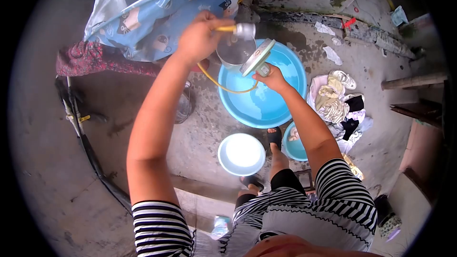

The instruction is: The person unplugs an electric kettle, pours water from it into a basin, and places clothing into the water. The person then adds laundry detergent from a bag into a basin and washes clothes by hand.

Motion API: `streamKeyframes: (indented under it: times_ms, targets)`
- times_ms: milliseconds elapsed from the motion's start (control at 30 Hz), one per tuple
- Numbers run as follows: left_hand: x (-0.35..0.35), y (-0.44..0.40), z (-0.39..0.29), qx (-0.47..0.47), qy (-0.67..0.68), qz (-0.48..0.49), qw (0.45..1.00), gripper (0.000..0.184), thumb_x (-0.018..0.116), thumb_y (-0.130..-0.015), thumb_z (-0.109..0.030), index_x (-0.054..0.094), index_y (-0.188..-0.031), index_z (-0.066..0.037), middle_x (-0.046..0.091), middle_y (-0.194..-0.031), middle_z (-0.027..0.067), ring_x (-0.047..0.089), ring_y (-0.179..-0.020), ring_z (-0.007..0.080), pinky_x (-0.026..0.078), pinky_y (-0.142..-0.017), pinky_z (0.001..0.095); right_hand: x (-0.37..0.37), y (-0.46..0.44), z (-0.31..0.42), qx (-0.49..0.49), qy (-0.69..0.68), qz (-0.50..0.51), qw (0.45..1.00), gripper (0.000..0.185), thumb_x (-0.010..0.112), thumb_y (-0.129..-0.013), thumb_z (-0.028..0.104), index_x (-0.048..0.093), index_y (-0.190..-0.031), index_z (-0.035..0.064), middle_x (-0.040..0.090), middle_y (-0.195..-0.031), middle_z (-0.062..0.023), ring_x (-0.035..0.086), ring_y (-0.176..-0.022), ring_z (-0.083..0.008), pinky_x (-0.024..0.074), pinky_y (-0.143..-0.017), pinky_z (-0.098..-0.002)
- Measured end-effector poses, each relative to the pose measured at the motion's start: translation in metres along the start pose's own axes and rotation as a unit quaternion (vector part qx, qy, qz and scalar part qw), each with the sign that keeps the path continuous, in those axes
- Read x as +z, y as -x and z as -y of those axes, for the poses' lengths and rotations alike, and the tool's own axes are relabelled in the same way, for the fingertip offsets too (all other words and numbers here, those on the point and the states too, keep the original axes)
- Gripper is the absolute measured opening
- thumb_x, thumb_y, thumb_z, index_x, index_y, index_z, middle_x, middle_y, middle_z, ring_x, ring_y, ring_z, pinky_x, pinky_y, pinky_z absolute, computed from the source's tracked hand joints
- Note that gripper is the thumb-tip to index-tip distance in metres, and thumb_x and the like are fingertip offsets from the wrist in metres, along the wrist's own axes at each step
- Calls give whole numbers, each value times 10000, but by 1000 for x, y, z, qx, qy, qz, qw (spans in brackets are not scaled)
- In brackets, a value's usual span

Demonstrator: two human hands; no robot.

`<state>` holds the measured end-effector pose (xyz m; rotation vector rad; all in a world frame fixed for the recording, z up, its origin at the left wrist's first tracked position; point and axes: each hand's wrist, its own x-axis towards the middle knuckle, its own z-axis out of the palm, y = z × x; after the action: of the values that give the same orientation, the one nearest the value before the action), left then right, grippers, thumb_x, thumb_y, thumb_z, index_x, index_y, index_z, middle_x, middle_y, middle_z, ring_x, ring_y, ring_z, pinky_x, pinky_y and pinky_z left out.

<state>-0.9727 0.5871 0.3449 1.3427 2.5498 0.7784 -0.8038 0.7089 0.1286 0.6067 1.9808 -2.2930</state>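
My left hand (202, 35), slightly blurred, is closed around a yellow hose (224, 28) with a silver metal cylinder (245, 30) on its end. My right hand (271, 77) grips a tilted, round, pale green and white object (258, 58) by its lower edge; its exact kind is unclear. Between the hands is a greyish, see-through round vessel (234, 50), its contact with either hand uncertain. A yellow loop (228, 89) hangs from near my left hand toward my right. Both hands are above a large blue basin (300, 74) holding clear liquid.
A smaller pale blue basin (222, 162) and a teal basin (296, 150) stand near my feet. Clothes (335, 107) lie piled on the right. Patterned blue cloth (157, 19) hangs at upper left, beside a metal-framed stand (71, 109). A clear bottle (183, 104) stands left of the large basin.
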Motion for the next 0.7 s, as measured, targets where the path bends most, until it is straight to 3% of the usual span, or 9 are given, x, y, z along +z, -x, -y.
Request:
streamKeyframes:
  times_ms: [67, 100, 300, 400, 500, 600, 700]
  targets:
    - [6, -3, 15, 84, -8, 69, 994, 323, 527, -708, 11, 648, -951, -164, 498, -943, 85, 529, -841, 245, 438, -750, 309, 0, -2, -3, 10, 8, 2, 1000, 418, 725, -680, 135, 547, -1046, 37, 598, -829, -9, 539, -744, -86, 458, -676, -240]
    - [9, -5, 15, 65, 13, 99, 993, 293, 530, -683, 39, 644, -897, -125, 466, -980, 93, 499, -916, 256, 420, -796, 307, 0, -4, -6, 4, 11, 1, 1000, 424, 724, -681, 137, 545, -1051, 37, 597, -829, -9, 536, -739, -84, 458, -668, -239]
    - [21, -18, 17, 99, 10, 97, 990, 209, 550, -671, 22, 527, -863, -58, 461, -1011, 121, 464, -973, 313, 386, -850, 342, 1, -1, -10, -18, 8, -9, 1000, 447, 724, -679, 140, 537, -1069, 24, 596, -857, -19, 530, -754, -83, 457, -672, -241]
    - [13, -22, 14, 228, -160, 19, 960, 226, 588, -653, -12, 497, -852, -66, 499, -974, 119, 475, -963, 317, 383, -851, 363, 1, 5, -1, 11, 9, 2, 1000, 446, 723, -680, 135, 536, -1066, 12, 598, -885, -28, 536, -788, -92, 454, -715, -249]
    - [7, -29, 5, 155, -151, 209, 954, 160, 601, -676, -71, 491, -792, -65, 546, -897, 101, 495, -954, 287, 389, -839, 378, 4, 4, 0, -3, -8, 0, 1000, 441, 723, -680, 127, 535, -1059, 3, 599, -902, -34, 541, -811, -99, 451, -741, -252]
    - [3, -34, -4, 181, -245, 225, 926, 158, 608, -698, -157, 504, -781, -72, 572, -809, 74, 523, -915, 252, 409, -808, 376, 5, 3, -3, -17, -17, -1, 1000, 436, 723, -679, 120, 534, -1053, 1, 600, -906, -37, 545, -816, -102, 452, -745, -253]
    - [13, -35, 3, 254, -286, 126, 915, 215, 610, -711, -261, 510, -769, -79, 584, -783, 70, 570, -823, 256, 451, -716, 370, 6, 2, -7, -14, -21, -3, 1000, 427, 721, -680, 117, 533, -1045, 0, 599, -903, -40, 545, -816, -104, 452, -744, -256]
